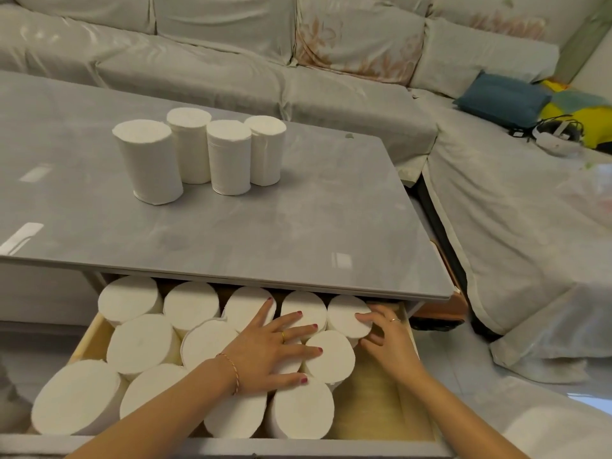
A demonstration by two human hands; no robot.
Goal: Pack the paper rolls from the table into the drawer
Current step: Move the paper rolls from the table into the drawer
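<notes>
Four paper rolls [198,154] are left on the table [298,226] while the drawer [381,392] rolls are pressed by the flat-fingered left hand [268,352] and one is gripped by the right hand [387,332]

Home living room. L-shaped sofa [331,77] wraps the far side and right, draped in pale loose covers, one cushion [357,38] in a faded floral print. Low coffee table [265,220] with a glossy grey stone-look top sits in front of it, a wooden drawer [381,385] pulled open beneath. Blue pillow [500,96] and a white headset [556,135] lie on the sofa's right arm. Pale tiled floor [463,369] at lower right.
</notes>
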